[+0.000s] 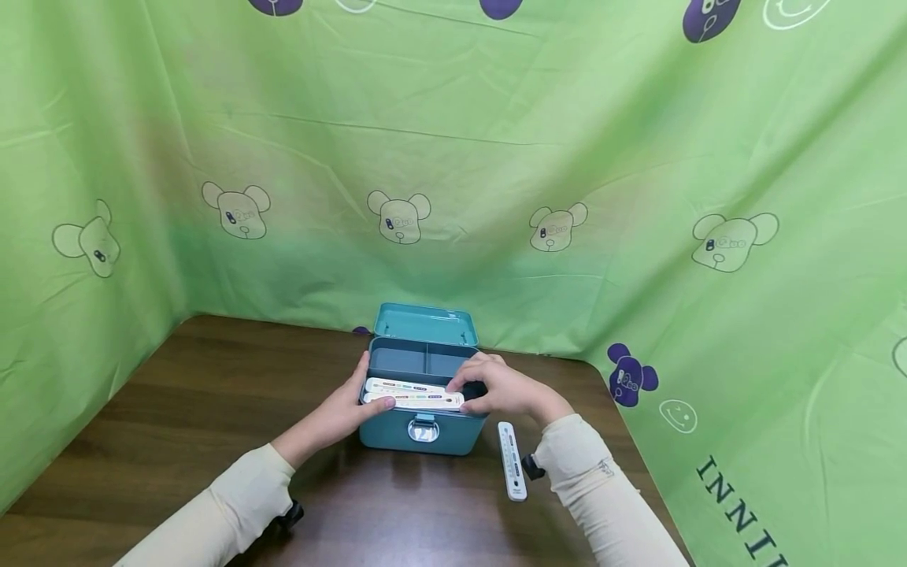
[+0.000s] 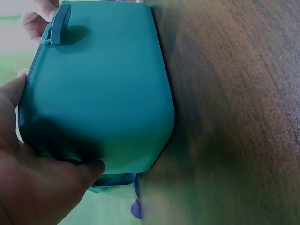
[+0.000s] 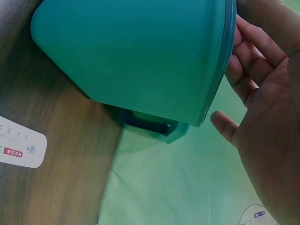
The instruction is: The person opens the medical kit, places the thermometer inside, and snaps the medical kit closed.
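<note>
A teal storage box (image 1: 423, 433) stands on the table with its lid (image 1: 425, 323) raised at the back and a metal clasp in front. My left hand (image 1: 345, 405) grips the box's left side, thumb over the front rim. Several white thermometers (image 1: 414, 400) with printed scales lie crosswise in the front of the box. At their right end, my right hand (image 1: 499, 386) pinches the front thermometer between thumb and fingers. In the right wrist view its fingers (image 3: 255, 56) reach over the rim, and the tips are hidden. Another thermometer (image 1: 512, 461) lies on the table right of the box.
Behind the front space, a grey divided tray (image 1: 398, 359) sits in the box. A carrying handle (image 3: 145, 124) shows beyond the box in the right wrist view. Green printed cloth (image 1: 468, 268) hangs around the brown wooden table (image 1: 269, 354) at the back and sides.
</note>
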`<state>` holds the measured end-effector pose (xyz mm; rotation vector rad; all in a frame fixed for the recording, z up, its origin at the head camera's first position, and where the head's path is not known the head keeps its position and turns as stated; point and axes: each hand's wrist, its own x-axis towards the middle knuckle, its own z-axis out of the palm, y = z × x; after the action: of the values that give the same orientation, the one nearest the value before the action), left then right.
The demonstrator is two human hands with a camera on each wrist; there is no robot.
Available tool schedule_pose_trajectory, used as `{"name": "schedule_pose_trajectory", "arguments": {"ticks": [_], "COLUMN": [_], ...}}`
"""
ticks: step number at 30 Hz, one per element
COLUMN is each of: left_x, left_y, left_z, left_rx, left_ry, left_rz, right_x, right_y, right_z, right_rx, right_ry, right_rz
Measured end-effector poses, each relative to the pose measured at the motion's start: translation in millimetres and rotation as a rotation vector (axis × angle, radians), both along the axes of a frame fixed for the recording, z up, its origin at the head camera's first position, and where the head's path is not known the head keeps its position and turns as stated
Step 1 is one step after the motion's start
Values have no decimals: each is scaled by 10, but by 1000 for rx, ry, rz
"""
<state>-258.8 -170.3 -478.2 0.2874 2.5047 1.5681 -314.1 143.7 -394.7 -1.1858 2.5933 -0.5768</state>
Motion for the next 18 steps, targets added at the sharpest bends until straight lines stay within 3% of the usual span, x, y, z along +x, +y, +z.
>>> {"name": "schedule_pose_trajectory", "arguments": {"ticks": [18], "left_x": [-15], "left_y": [28], "left_z": [-37], "left_rx": [5], "left_ry": [19], "left_rz": [14], "right_x": [-9], "right_y": [-138], "right_z": [-4], "right_rx": [31], "right_ry": [7], "right_rz": [27]}}
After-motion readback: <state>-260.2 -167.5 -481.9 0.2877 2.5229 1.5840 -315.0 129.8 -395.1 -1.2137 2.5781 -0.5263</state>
